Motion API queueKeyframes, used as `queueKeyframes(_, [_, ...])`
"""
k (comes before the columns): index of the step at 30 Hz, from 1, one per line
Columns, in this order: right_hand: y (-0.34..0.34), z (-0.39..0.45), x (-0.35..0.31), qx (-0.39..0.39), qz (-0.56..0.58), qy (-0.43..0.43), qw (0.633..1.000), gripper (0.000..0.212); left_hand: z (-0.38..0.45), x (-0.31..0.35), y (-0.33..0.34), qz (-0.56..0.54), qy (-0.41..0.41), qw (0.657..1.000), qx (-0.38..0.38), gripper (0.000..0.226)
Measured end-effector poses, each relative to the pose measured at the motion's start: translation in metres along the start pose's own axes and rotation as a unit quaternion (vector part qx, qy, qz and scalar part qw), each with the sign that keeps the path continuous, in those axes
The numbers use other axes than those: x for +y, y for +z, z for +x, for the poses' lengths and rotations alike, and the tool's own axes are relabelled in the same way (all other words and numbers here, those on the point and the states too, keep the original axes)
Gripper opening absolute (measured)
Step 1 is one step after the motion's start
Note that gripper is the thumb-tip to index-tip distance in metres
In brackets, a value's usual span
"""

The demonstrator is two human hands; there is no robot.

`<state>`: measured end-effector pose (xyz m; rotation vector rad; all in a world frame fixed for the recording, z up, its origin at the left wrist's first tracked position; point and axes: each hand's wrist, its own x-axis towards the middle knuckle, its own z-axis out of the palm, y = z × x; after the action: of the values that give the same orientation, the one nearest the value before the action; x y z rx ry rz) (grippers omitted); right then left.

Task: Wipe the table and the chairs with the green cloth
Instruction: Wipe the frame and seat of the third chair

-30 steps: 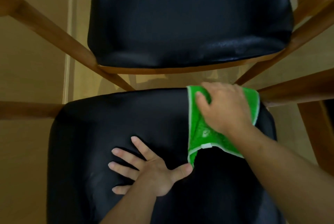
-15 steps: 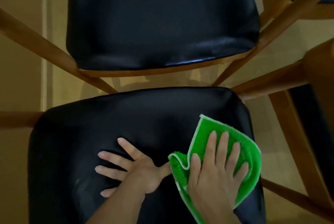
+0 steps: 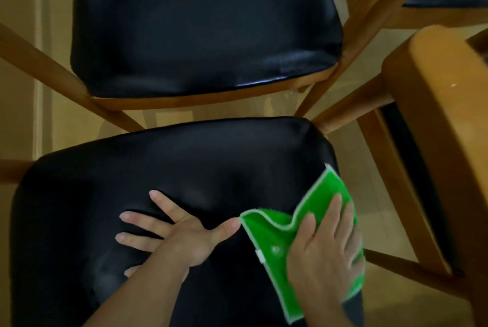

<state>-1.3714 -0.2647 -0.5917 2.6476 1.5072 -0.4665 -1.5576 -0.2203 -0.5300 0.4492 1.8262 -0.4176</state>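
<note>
The green cloth lies flat under the right hand, whose fingers are stretched straight and a little spread, pressing the cloth down onto the right side of the near chair's black seat. The cloth has a pale edging; one corner points up toward the seat's far right corner, another reaches left, and its right part hangs at the seat's right edge. The left hand rests palm down on the middle of the same seat, its fingers straight and fanned out to the left, gripping nothing; its thumb points right, the tip just touching or nearly touching the cloth's left corner. Both forearms come in from the bottom edge. Beyond the near seat stands a second chair with the same black padding on a wooden frame, its wooden legs slanting out to either side. At the right, a broad wooden chair part stands close by, blurred. A pale floor lies beneath everything.
</note>
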Motion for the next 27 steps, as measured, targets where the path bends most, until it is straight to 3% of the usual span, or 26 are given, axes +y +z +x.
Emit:
queueKeyframes(7, [0.009,-0.044,-0.003,0.000,0.008,0.075,0.997,0.065,-0.001,-0.005,0.000,-0.009,0.018,1.000,0.010,0.144])
queueKeyframes(12, [-0.006,-0.020,-0.010,-0.061,-0.013,0.044,0.997,0.070,-0.001,-0.008,0.002,-0.017,0.022,0.999,0.024,0.144])
queueKeyframes(17, [-0.019,0.056,-0.061,-0.059,0.001,-0.121,0.991,0.063,-0.002,-0.008,0.003,-0.033,0.023,0.998,0.040,0.143])
queueKeyframes(21, [-0.010,0.058,-0.116,-0.059,-0.053,-0.307,0.948,0.057,0.003,-0.025,0.011,-0.082,0.093,0.988,0.087,0.127])
queueKeyframes(23, [0.003,0.025,-0.123,-0.055,-0.068,-0.385,0.919,0.057,0.007,-0.042,0.013,-0.109,0.135,0.974,0.146,0.117])
queueKeyframes(27, [0.028,-0.072,-0.109,-0.147,-0.095,-0.563,0.808,0.073,0.000,-0.079,0.001,-0.177,0.176,0.924,0.291,0.054])
